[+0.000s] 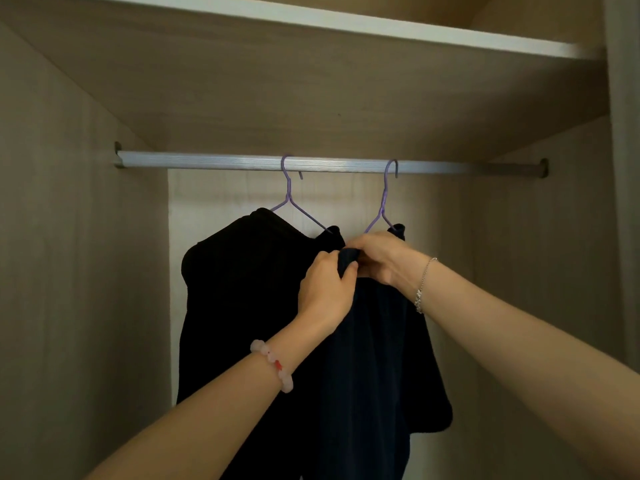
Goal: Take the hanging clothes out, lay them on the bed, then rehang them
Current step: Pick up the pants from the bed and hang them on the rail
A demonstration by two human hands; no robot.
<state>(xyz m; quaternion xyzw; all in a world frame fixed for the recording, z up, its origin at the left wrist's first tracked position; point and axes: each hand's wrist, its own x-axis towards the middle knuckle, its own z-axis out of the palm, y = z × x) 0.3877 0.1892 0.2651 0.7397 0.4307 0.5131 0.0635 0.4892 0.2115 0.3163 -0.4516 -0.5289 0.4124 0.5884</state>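
Fabric atop the dark garment (pixel 381 341) is pinched by left hand (pixel 327 289) and, apparently, right hand (pixel 379 258), its hanger (pixel 383 200) hooking the rail (pixel 207 160) at 12 o'clock.

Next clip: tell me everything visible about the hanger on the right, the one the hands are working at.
The right hanger is thin and purple and looks like coated wire, with a twisted neck below its hook. The hook sits over the metal rail, so it hangs upright, apart from the other purple hanger. Its sloping arms run down into a navy garment draped on it; any lower bar is hidden. The right hand covers one arm's end, and with the left hand grips the garment's top edge.
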